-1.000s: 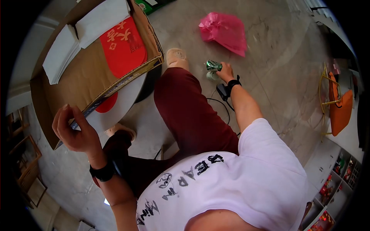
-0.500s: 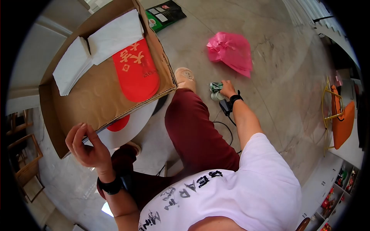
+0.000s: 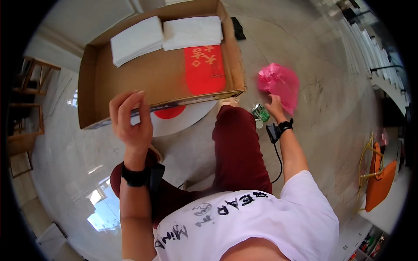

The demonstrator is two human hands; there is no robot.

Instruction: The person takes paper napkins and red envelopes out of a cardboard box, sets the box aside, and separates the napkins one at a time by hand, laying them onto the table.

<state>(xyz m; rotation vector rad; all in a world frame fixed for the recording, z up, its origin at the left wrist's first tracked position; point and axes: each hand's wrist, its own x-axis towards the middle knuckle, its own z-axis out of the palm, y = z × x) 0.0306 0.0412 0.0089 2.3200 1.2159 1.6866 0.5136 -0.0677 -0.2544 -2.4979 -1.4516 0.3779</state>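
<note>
Item: right hand (image 3: 275,107), fingers reaching beside a green-and-silver metal can (image 3: 262,114) on the grey marbled floor (image 3: 324,145), at the edge of a crumpled, translucent pink plastic bag (image 3: 282,81); I cannot tell whether it grips either. Item: left hand (image 3: 132,121), loosely curled, seemingly empty, by a shallow brown cardboard box (image 3: 135,80). Handling note: a light grip probably suits (thin metal dents), fingers clear of the flimsy film.

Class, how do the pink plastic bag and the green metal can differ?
The pink plastic bag looks larger than the green metal can. The bag is crumpled and irregular; the can is cylindrical. The bag is pink throughout; the can shows green and silver. Both are close to the right hand.
</note>
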